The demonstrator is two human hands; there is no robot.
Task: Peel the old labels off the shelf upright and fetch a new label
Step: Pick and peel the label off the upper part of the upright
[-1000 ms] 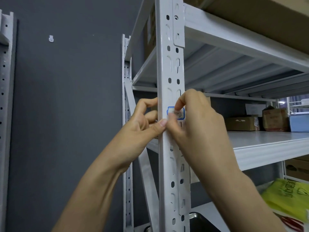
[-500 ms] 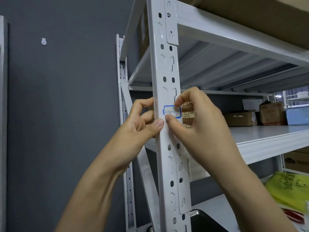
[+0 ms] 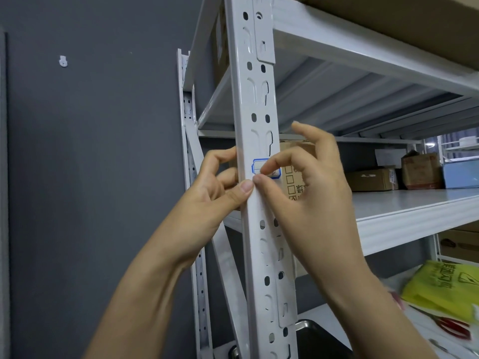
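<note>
Frame centre: left grip (image 3: pixel 215 200) clamped round the shelf upright (image 3: pixel 256 99), likely steadying it; right grip (image 3: pixel 311 198) pinches the old label (image 3: pixel 259 164) to peel

We count two hands: the left hand (image 3: pixel 207 200) and the right hand (image 3: pixel 313 203). There is one blue-bordered label (image 3: pixel 260 165). We see two uprights, the front upright (image 3: pixel 255 99) and the rear upright (image 3: pixel 187 107), and one slanted brace (image 3: pixel 230 281). The shelf boards are three: the top shelf (image 3: pixel 363 50), the middle shelf (image 3: pixel 414 203) and the lower shelf (image 3: pixel 326 310). On the middle shelf we count three brown boxes, namely the printed box (image 3: pixel 291 178), the flat box (image 3: pixel 370 180) and the tall box (image 3: pixel 420 172), and one blue box (image 3: pixel 461 174). One white hook (image 3: pixel 63 61) is on the wall (image 3: pixel 103 177). One yellow bag (image 3: pixel 445 288) lies at the lower right.
</note>
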